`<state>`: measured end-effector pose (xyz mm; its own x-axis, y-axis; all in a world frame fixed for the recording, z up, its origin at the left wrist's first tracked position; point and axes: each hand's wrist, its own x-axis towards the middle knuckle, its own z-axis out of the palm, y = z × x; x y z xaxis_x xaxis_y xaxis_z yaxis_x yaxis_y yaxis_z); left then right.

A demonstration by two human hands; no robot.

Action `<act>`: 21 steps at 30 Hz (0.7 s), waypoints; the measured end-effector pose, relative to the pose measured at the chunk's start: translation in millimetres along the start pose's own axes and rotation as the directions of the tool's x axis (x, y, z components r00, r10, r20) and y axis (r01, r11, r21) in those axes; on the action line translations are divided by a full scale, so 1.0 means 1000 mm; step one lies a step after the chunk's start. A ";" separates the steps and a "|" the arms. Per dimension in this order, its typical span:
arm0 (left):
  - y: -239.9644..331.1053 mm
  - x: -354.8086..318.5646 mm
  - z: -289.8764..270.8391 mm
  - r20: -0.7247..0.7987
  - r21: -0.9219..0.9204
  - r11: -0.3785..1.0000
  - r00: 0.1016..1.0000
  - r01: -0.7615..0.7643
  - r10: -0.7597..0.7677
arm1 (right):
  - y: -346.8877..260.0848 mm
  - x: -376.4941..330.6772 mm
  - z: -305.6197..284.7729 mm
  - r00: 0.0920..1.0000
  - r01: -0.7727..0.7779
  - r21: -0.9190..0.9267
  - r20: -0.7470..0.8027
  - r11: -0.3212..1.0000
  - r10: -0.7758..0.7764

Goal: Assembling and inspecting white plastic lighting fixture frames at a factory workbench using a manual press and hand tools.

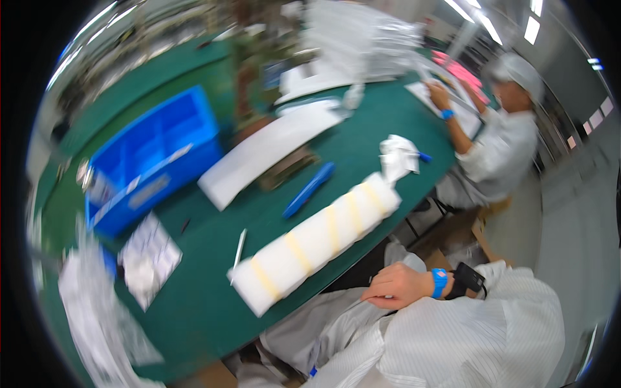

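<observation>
Right hand (401, 284) curled (can't tell grasp) near banded white bundle (315, 242); left hand unseen.

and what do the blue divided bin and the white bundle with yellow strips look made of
Blue bin: likely moulded plastic, smooth, judging by its even colour and rigid walls.
White bundle: probably foam sheet, matt and soft-looking with rounded edges, though blur hides its fine texture.

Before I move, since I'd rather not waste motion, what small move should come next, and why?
Perhaps lift the right hand toward the white bundle: that lies nearest, by the edge of the green table, while the hand is off it.
</observation>
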<state>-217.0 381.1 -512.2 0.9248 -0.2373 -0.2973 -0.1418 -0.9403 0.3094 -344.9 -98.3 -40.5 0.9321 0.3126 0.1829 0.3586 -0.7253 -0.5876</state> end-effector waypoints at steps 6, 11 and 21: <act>0.015 0.006 -0.029 0.092 0.136 0.985 0.991 -0.105 0.093 | -0.001 -0.023 0.002 0.994 0.022 0.063 -0.112 0.998 -0.014; -0.004 -0.006 -0.049 0.119 0.195 0.970 0.985 -0.144 0.123 | 0.004 -0.021 0.004 0.996 0.042 0.126 -0.085 0.991 -0.031; -0.027 -0.053 -0.108 0.113 0.326 0.899 0.956 -0.292 0.270 | 0.020 -0.021 -0.003 0.989 0.082 0.234 -0.141 0.969 -0.050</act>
<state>-224.3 445.7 -407.8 0.8064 -0.5080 -0.3026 -0.5127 -0.8557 0.0704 -357.0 -120.6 -53.8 0.9108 0.2592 0.3213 0.4123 -0.5337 -0.7384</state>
